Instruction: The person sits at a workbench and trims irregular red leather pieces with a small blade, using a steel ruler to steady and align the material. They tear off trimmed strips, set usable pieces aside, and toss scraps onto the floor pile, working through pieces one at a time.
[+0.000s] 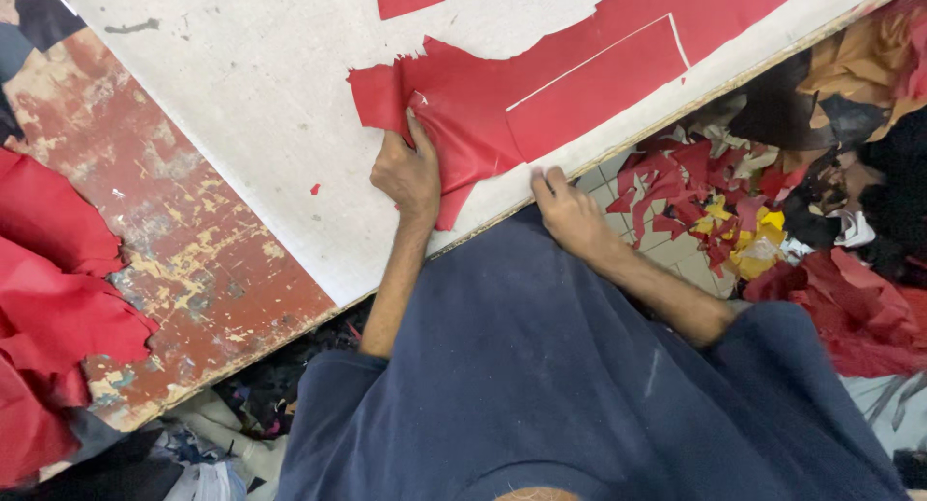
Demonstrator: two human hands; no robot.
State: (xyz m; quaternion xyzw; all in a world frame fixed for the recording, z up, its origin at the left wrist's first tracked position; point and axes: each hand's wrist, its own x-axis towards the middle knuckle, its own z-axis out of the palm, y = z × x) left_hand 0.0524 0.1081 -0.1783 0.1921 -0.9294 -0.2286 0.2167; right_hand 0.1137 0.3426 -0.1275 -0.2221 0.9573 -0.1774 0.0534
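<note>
Hands at the near edge of the cutting board (241,96), seen from the head camera looking straight down. Left hand (407,173) is pinching a folded flap of the red leather sheet (541,96), fingers curled narrow around the fold, thumb on top. Right hand (568,211) lies fairly flat at the board's edge, fingertips just touching the sheet's lower border; whether it grips anything I cannot tell. The sheet lies spread over the white board, with a long rectangle (599,81) cut into it.

Risk from here: the flap looks ragged where it is held, so a hard tug could tear it further or drag the sheet and pull that cut out of line.

Red and yellow scraps (715,211) litter the floor. The blue shirt (541,385) hides the board's underside, and the sheet runs off the top.
</note>
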